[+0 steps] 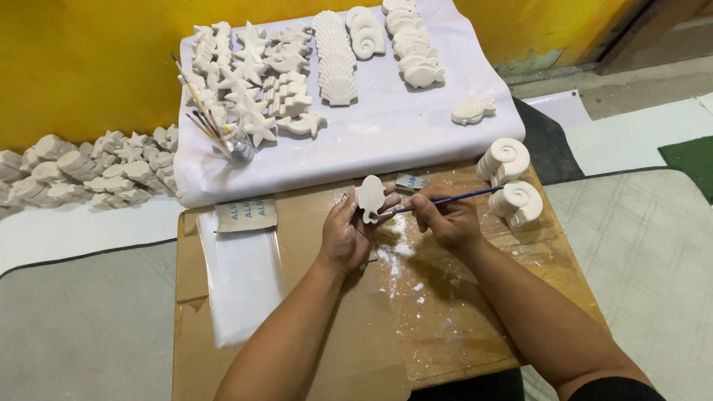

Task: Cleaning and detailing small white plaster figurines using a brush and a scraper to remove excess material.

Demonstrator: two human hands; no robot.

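My left hand point(345, 234) holds a small white plaster fish figure point(370, 197) upright above a cardboard work surface point(312, 327). My right hand point(445, 219) grips a thin blue-handled brush point(453, 198), its tip touching the figure's lower right edge. White dust point(394, 249) lies on the cardboard under both hands.
Two stacks of white snail-shell figures point(509, 182) stand right of my hands. A white cloth point(386, 126) behind holds rows of stars, shells and fish, one lone fish point(472, 111), and a glass jar of brushes point(238, 145). More figures point(89, 171) pile at the left. Clear plastic bags point(241, 275) lie on the cardboard.
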